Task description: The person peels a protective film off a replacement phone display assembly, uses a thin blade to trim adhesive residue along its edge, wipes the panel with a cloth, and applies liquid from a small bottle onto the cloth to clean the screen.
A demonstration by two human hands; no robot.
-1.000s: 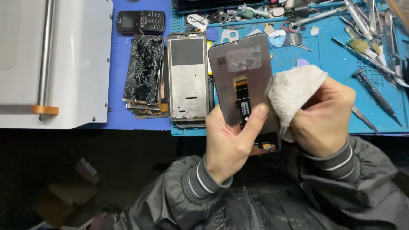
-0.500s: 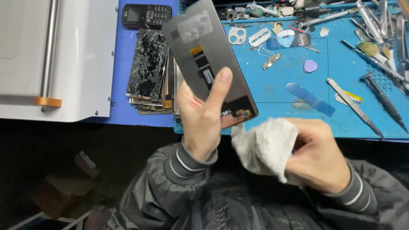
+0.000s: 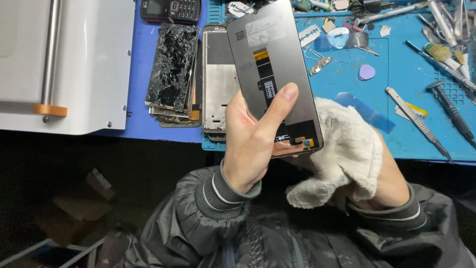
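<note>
The left hand (image 3: 253,144) has its fingers closed around a grey phone screen panel (image 3: 275,74), back side up, above the blue mat (image 3: 347,99). The right hand (image 3: 382,178) grips a white cloth (image 3: 342,149) just beside it.

Both hands are bare, with no gloves, rings or watch showing. The left hand (image 3: 253,144) comes out of a dark grey jacket sleeve (image 3: 198,218) of slightly shiny, creased fabric. Its ribbed knit cuff (image 3: 223,191) is dark grey with two thin pale stripes running around it. The right hand (image 3: 384,181) wears the same sleeve, ending in a matching striped cuff (image 3: 391,211). The jacket front (image 3: 277,238) looks quilted.
</note>
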